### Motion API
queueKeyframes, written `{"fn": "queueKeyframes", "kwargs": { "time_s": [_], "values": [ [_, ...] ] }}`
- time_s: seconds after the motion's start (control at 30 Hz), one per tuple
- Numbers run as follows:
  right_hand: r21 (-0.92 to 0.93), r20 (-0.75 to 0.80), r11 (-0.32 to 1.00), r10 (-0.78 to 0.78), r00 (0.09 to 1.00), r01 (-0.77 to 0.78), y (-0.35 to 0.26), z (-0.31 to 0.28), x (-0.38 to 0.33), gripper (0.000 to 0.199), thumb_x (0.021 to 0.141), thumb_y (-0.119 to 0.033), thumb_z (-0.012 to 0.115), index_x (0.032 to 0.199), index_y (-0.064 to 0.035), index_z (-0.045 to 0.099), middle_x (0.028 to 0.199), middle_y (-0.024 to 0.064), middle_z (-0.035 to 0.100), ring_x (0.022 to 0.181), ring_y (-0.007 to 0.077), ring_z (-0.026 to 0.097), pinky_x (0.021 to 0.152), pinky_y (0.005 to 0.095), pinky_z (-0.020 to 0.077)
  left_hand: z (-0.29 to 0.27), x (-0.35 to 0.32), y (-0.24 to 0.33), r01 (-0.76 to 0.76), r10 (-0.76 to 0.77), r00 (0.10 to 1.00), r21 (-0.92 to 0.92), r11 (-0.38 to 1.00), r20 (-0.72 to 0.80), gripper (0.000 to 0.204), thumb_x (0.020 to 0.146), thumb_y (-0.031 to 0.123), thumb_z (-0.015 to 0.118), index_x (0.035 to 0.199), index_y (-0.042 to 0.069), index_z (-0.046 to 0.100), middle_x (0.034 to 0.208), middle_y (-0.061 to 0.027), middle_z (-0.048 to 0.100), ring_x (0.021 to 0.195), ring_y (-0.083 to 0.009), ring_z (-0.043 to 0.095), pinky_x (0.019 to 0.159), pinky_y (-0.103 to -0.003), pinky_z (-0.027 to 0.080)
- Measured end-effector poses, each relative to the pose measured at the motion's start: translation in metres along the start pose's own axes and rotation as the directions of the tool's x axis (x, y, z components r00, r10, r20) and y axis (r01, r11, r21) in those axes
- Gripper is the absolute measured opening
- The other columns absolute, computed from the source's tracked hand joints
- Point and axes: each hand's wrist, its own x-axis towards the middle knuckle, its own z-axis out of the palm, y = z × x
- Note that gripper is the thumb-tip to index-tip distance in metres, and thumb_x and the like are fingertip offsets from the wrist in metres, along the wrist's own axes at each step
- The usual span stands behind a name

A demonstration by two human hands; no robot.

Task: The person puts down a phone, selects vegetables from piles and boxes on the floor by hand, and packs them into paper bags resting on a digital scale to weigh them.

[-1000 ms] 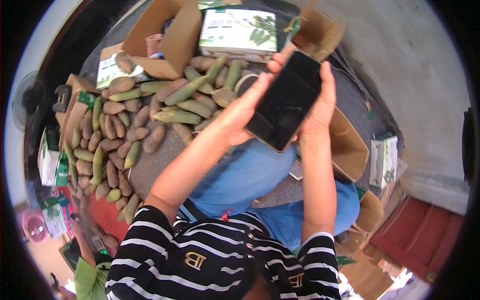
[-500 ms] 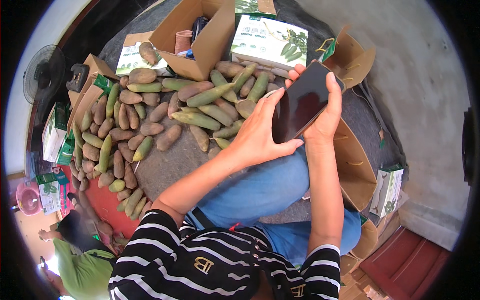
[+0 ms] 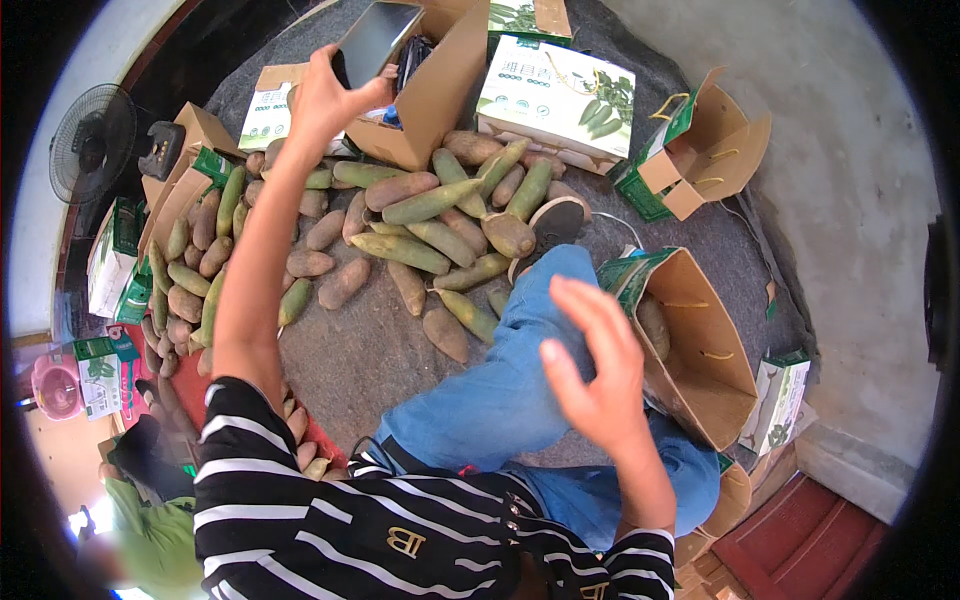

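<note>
Holding a phone (image 3: 378, 45) over an open carton (image 3: 435, 110), toward the far edge of the grey mat (image 3: 330, 370)

Gripping the phone by its near left corner with the left hand (image 3: 332, 105), thumb and fingers closed on it. Cannot tell if touching the carton wall. Holding nothing in the right hand (image 3: 605, 375), well opened with fingers spread, in the air above the jeans (image 3: 470, 410).

Printed on the white box (image 3: 560, 95), just beside the carton: large characters, small round marks and a picture of green vegetables. Printed likewise on a smaller white box (image 3: 780, 400) at the right edge of the mat, but too small for reading. Wearing a gold letter emblem on the striped shirt (image 3: 330, 540).

Lying in a heap from the carton toward the left edge of the mat: long green and brown vegetables (image 3: 432, 203). Standing open near the right edge: a cardboard box (image 3: 700, 380) with yellow cord handles. Offering open room on the bare mat between heap and jeans, and a narrower strip along the right edge.
</note>
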Motion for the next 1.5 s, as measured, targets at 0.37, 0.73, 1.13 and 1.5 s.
{"fn": "queueKeyframes", "kwargs": {
  "time_s": [0.37, 0.73, 1.13, 1.5],
  "values": [
    [-0.065, 0.064, 0.986, -0.149, 0.987, 0.153, -0.002, 0.017, 0.002, 0.037, 0.067, -0.010, 0.064, 0.103, -0.0012, 0.058, 0.100, 0.0133, 0.060, 0.084, 0.0278, 0.060, 0.075, 0.0360, 0.0470, 0.095, 0.068, -0.065, -0.093, -0.157, 0.926, 0.608, 0.789, 0.344, 0.068, 0.059, 0.039, 0.073, 0.109, 0.001, 0.045, 0.106, -0.0208, 0.053, 0.101, -0.0337, 0.054, 0.081, -0.040, 0.049],
    [0.018, 0.051, 0.986, -0.168, 0.984, 0.168, 0.006, 0.020, 0.009, 0.028, 0.068, -0.010, 0.063, 0.094, -0.0022, 0.061, 0.092, 0.0110, 0.062, 0.077, 0.0236, 0.062, 0.068, 0.0348, 0.0495, 0.143, 0.082, -0.095, -0.146, -0.167, 0.913, 0.682, 0.716, 0.371, 0.065, 0.064, 0.032, 0.073, 0.112, 0.003, 0.041, 0.111, -0.0151, 0.049, 0.108, -0.0308, 0.049, 0.084, -0.041, 0.047],
    [0.056, 0.052, 0.987, -0.156, 0.986, 0.153, 0.009, 0.021, 0.014, 0.031, 0.067, -0.012, 0.063, 0.097, -0.0035, 0.062, 0.092, 0.0100, 0.063, 0.077, 0.0224, 0.063, 0.067, 0.0338, 0.0509, 0.178, 0.071, -0.152, 0.109, -0.412, 0.836, 0.626, 0.772, 0.362, 0.086, 0.065, 0.051, 0.070, 0.127, 0.003, 0.031, 0.124, -0.0226, 0.043, 0.113, -0.0375, 0.046, 0.091, -0.044, 0.042],
    [0.073, 0.065, 0.985, -0.160, 0.985, 0.155, 0.009, 0.019, 0.013, 0.036, 0.065, -0.010, 0.066, 0.100, -0.0018, 0.061, 0.094, 0.0106, 0.062, 0.078, 0.0224, 0.062, 0.067, 0.0329, 0.0517, 0.182, 0.064, -0.168, 0.146, -0.335, 0.876, 0.473, 0.869, 0.345, 0.063, 0.077, 0.030, 0.062, 0.125, 0.003, 0.034, 0.115, -0.0275, 0.048, 0.109, -0.0404, 0.048, 0.091, -0.042, 0.042]
  ]
}}
